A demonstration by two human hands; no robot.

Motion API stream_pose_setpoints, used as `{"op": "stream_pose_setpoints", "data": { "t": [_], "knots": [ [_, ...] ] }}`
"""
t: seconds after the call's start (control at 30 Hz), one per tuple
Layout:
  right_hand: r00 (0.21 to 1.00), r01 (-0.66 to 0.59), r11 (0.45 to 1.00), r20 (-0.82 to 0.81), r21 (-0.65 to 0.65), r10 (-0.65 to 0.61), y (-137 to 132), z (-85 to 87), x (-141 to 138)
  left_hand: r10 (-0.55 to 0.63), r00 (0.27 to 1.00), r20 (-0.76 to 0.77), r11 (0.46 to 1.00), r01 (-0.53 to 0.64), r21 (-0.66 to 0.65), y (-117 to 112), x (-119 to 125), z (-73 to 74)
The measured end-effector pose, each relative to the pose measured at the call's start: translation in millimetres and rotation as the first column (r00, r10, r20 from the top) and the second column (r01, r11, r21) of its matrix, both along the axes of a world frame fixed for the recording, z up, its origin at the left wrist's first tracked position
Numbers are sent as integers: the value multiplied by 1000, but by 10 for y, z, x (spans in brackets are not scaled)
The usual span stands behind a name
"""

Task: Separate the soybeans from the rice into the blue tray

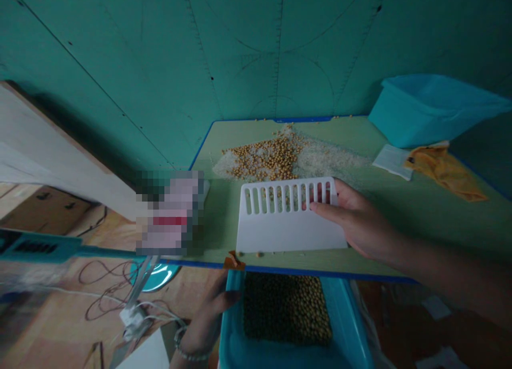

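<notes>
My right hand (362, 219) grips a white slotted plastic scoop (288, 219) by its right edge and holds it on the green table (420, 209), close to the near edge. Behind the scoop lies a heap of soybeans (266, 158) mixed with white rice (332, 158). My left hand (208, 318) holds the left rim of a blue tub (232, 347) under the table's edge. The tub is partly filled with soybeans (286, 310). I wear a bracelet on the left wrist.
A blue bin (424, 110) stands at the table's far right beside a yellow cloth (446, 169) and a white paper (392, 160). A teal wall rises behind. A pixelated patch (170, 211) sits at the table's left. Cables and a white plug (132, 315) lie on the floor.
</notes>
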State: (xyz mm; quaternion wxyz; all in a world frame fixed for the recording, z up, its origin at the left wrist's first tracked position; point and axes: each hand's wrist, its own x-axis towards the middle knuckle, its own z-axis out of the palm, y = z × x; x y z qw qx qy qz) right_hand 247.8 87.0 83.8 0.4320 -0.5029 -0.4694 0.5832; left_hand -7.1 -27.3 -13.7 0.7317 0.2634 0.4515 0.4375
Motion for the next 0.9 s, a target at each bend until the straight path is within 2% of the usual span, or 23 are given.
{"op": "stream_pose_setpoints", "data": {
  "t": [0.13,0.23,0.37,0.4,0.5,0.53,0.57,0.67,0.73,0.9],
  "knots": [
    [1000,-8,1000,25,25,8,-8,-5,12,23,1000,-7,1000,-23,5,-17,-6,18],
    [1000,-19,1000,20,8,18,-21,2,25,37,999,-6,999,-37,-37,-47,-32,-1],
    [999,-31,1000,41,-5,31,-35,19,34,38,999,1,995,-38,-95,-12,-159,-141],
    [998,-32,999,60,-4,32,-38,24,34,37,999,-30,994,-40,-98,17,-208,-195],
    [994,-42,999,104,9,41,-53,49,33,-102,977,-186,991,85,-100,114,-336,-347],
    [992,-52,999,114,14,51,-61,61,33,-84,969,-233,995,71,-65,134,-357,-380],
    [990,-63,998,125,18,60,-71,75,33,-7,963,-271,1000,2,-19,143,-364,-401],
    [986,-84,996,147,25,79,-110,109,38,77,958,-277,993,-99,-65,120,-328,-392],
    [985,-88,996,151,17,85,-139,117,44,84,960,-265,989,-114,-97,100,-294,-350],
    [988,-82,997,129,-1,81,-202,96,64,82,969,-235,991,-104,-82,98,-271,-280]
  ]
}}
